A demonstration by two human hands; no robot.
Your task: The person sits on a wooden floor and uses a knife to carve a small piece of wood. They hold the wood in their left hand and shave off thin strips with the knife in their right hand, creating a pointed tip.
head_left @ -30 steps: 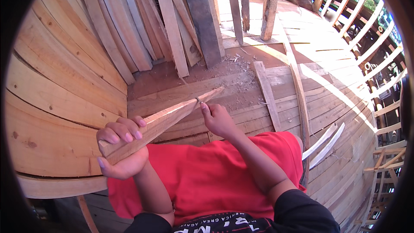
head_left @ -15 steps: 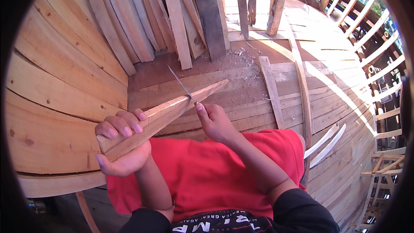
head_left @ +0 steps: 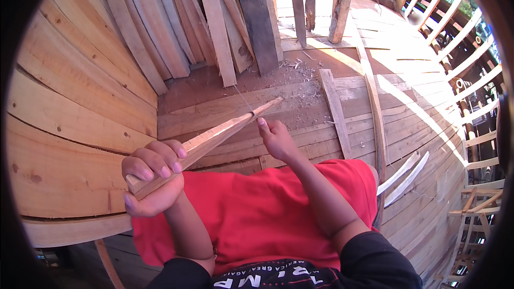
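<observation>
plank floor (head_left: pixel 316 142) below hands (head_left: pixel 277 140) and wood (head_left: pixel 217 138)

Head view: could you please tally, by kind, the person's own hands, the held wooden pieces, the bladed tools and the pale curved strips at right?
Hands: 2 (left hand, right hand)
Held wooden piece: 1
Thin-bladed tool: 1
Pale curved strips: 2
Total: 6

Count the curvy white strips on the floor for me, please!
2. The first strip lies right of the red clothing; the second strip lies beside it, farther right. More could be hidden behind the clothing.
</observation>
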